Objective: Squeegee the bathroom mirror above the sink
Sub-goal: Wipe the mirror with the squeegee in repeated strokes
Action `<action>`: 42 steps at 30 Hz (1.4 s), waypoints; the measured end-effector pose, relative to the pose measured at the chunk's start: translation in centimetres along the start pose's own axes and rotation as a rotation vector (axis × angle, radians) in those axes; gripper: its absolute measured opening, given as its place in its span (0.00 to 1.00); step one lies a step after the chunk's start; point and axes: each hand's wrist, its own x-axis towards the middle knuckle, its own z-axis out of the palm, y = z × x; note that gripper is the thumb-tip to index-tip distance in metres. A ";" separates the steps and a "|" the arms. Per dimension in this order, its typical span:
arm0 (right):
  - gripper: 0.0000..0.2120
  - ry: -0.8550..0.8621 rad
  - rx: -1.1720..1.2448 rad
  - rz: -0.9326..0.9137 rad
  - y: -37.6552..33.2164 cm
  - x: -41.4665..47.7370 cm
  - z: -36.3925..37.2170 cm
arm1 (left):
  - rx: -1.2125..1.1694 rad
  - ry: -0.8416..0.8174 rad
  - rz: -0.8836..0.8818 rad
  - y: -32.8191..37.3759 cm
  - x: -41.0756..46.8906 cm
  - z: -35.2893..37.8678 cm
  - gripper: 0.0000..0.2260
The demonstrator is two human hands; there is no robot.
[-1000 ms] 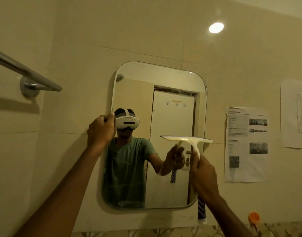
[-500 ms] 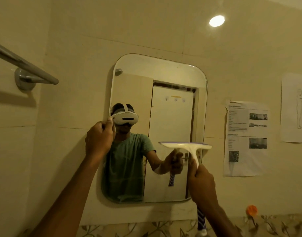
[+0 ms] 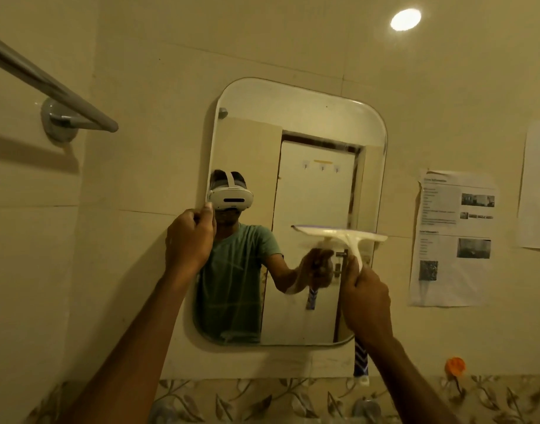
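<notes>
A rounded rectangular mirror (image 3: 311,123) hangs on the beige tiled wall. My left hand (image 3: 189,237) grips the mirror's left edge at mid height. My right hand (image 3: 365,298) is closed around the handle of a white squeegee (image 3: 339,232). Its blade lies level against the glass on the right half, about halfway down. The blue-patterned end of the handle (image 3: 361,362) sticks out below my wrist. The mirror reflects a person in a green shirt and a white headset.
A chrome towel bar (image 3: 57,87) juts out from the left wall at upper left. Printed paper sheets (image 3: 452,240) are stuck to the wall right of the mirror. An orange hook (image 3: 454,366) sits low on the right. A leaf-pattern tile border (image 3: 262,399) runs below.
The squeegee blade has slid down the right side of the mirror. My left hand has stayed on the mirror's left edge. The view has tilted slightly.
</notes>
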 end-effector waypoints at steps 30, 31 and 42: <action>0.21 0.025 -0.004 0.051 -0.3 -2.9 0.0 | 0.001 -0.039 -0.043 -1.2 -1.9 -0.8 0.16; 0.21 0.034 -0.001 0.040 -0.9 -2.0 0.1 | -0.003 -0.042 -0.046 -1.4 -2.0 -0.8 0.15; 0.24 -0.063 -0.066 0.196 3.1 -9.2 2.6 | 0.003 -0.035 -0.045 -3.1 -3.6 -0.8 0.15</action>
